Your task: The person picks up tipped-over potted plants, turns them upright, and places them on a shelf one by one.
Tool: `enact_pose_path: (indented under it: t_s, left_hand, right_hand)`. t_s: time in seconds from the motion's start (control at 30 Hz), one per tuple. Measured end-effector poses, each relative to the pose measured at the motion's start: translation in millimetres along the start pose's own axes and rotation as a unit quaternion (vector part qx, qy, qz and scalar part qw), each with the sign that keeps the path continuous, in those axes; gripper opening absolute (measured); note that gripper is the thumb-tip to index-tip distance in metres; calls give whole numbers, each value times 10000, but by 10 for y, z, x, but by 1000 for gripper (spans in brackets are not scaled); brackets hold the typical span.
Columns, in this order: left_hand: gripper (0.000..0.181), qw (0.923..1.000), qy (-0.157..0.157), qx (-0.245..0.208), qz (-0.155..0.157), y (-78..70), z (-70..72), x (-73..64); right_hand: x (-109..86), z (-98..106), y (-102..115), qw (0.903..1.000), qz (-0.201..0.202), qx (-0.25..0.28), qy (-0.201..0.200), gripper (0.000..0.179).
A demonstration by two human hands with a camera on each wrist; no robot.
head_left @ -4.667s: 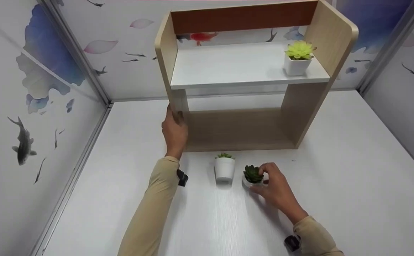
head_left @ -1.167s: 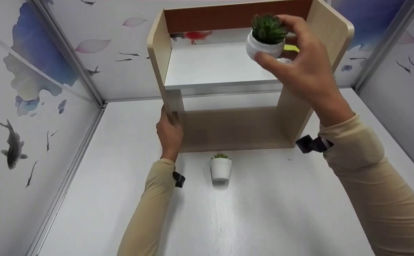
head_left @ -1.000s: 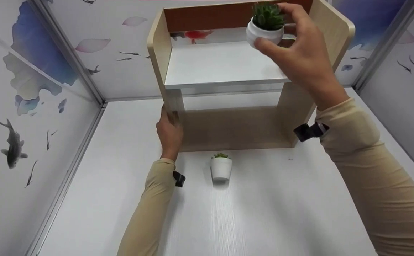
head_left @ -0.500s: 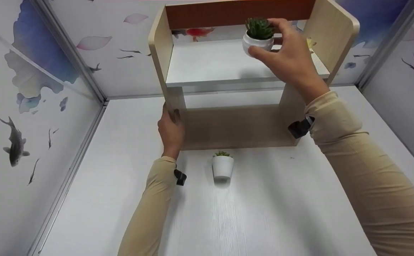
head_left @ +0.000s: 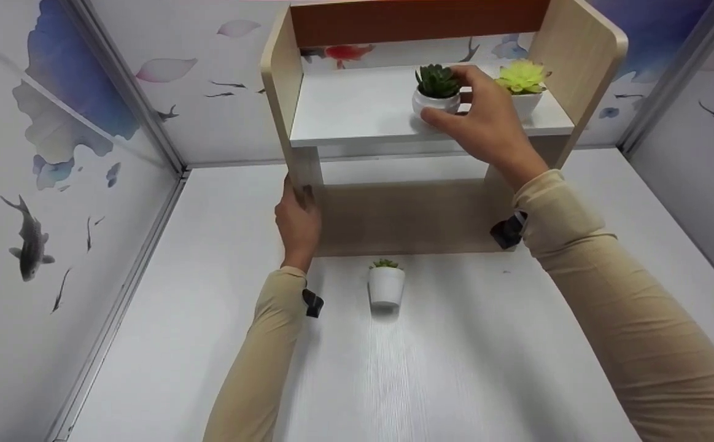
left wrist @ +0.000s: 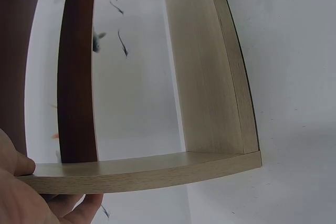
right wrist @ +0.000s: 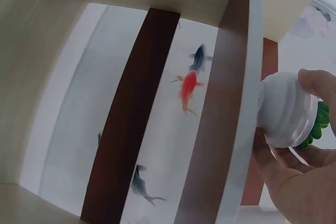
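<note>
My right hand holds a dark green succulent by its round white pot, between thumb and fingers, at the upper white shelf board. In the right wrist view the pot's base is right at the board's edge. My left hand grips the left side panel of the wooden shelf unit, thumb on one face and fingers on the other. A yellow-green succulent in a white square pot stands on the same board, just right of the held one, partly behind my right hand.
A white tapered pot with a small green succulent is on the white table in front of the unit. The unit's right side panel rises beside the yellow-green plant. Printed walls enclose the table at the left, back and right.
My right hand has picked up the dark green succulent from the table, raised it over the unit, then brought it down to the upper board. My left hand keeps its grip on the panel.
</note>
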State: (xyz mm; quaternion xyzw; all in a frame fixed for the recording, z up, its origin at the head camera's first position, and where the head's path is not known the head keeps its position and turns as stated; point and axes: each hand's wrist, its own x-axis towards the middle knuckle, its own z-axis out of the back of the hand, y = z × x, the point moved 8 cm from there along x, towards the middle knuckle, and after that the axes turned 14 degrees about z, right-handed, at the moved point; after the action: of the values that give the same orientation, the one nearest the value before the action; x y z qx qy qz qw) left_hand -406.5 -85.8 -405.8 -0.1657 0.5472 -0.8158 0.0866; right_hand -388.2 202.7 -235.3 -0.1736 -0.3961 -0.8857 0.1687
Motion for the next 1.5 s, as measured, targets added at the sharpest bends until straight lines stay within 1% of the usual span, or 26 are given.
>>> enact_pose_path:
  t_s: [0.17,0.3,0.53,0.67,0.77,1.0,1.17,1.27,1.37,1.5]
  left_hand:
    - [50,9999,70,6,-81,-27,-27,-9]
    - [49,9999,85,-15,-70,-24,-21,-7]
    - [50,10000,66,0,-44,-2,-6,-10]
    - [50,10000,72,-12,-20,8,-8,-23]
    - [50,10000,67,-4,20,14,-4,-19]
    - [50,10000,38,9,9,3,-1,-2]
    - [50,10000,90,2,14,-1,-4,-1]
    - [50,10000,69,35,33,4,5,4]
    - [50,10000,39,-4,29,-5,17,1]
    - [50,10000,54,-37,-21,-21,-5,-1]
  right_hand:
    - [2,-12,-19,10000,85,-29,-28,71]
    - [12,-28,-2,9999,153,6,-23,71]
    - [-16,-62,3,9998,36,159,83,82]
    - [-74,2,38,9997,-27,246,-55,87]
    - [-115,92,113,9995,15,241,-213,87]
    - [-161,316,400,9975,405,53,-568,80]
    - [-222,397,612,9946,714,142,-736,75]
    - [-293,374,711,9925,943,177,-751,74]
    - [-387,302,766,9909,1126,217,-704,75]
    - [-536,193,742,9899,1171,418,-681,75]
